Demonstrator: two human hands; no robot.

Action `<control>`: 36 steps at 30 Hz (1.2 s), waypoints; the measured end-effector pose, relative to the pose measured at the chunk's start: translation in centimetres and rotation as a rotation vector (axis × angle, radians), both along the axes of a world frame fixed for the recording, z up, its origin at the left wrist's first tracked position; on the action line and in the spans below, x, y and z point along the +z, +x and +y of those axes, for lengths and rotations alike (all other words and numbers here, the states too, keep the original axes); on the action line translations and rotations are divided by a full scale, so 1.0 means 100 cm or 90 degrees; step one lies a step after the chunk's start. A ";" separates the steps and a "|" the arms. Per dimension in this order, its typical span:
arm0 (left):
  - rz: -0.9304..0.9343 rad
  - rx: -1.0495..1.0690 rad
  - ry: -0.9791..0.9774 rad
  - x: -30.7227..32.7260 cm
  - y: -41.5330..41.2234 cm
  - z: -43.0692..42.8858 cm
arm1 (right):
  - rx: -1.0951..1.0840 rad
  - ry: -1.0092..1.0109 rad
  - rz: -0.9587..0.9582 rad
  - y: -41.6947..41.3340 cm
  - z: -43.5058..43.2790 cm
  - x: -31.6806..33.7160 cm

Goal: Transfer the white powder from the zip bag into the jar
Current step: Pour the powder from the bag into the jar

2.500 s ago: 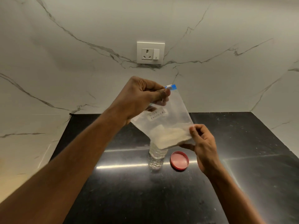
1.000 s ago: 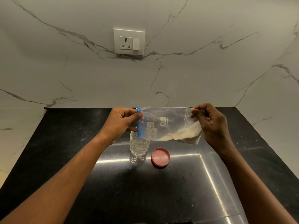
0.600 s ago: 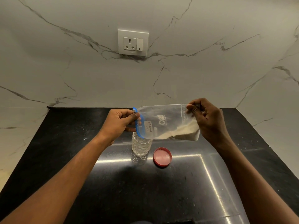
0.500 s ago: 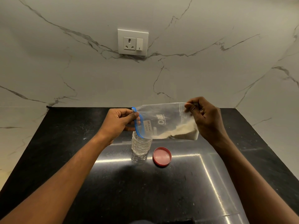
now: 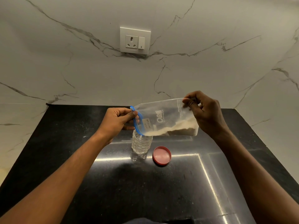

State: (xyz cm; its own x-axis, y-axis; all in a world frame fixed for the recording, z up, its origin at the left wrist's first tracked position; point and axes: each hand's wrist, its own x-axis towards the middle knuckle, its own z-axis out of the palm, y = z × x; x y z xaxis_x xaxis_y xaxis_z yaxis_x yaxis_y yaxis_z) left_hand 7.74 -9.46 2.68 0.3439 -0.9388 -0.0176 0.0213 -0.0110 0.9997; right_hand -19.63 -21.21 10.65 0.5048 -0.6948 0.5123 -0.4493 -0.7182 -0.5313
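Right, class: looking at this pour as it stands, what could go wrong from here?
1. The bag mouth looks wider than the jar mouth below it, so powder may spill onto the counter.
2. Neither the left hand nor the right hand steadies the jar; a nudge from the bag could tip it.
3. The powder is heaped at the raised end, so it might slide down all at once.

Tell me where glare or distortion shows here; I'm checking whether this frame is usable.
Head view: bright streaks of glare cross the black counter below the jar and red lid; wide-angle bending curves the counter's edges; the bag and its label stay sharp.
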 end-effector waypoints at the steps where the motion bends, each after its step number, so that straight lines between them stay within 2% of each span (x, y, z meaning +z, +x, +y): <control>1: 0.002 0.002 -0.001 0.000 0.000 0.000 | 0.004 -0.003 0.003 0.001 0.000 0.002; 25: 0.026 0.026 0.024 -0.006 0.009 0.003 | 0.093 -0.057 0.088 0.017 -0.006 0.018; 36: 0.047 0.043 0.033 -0.011 0.006 0.002 | 0.111 -0.046 0.081 0.023 0.008 0.025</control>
State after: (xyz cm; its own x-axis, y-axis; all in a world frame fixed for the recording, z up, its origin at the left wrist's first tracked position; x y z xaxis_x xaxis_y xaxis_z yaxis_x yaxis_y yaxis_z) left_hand 8.34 -9.30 1.54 0.4025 -0.9107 -0.0932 0.0967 -0.0590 0.9936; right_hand -17.32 -20.37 13.19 0.6779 -0.5553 0.4818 -0.3756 -0.8250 -0.4223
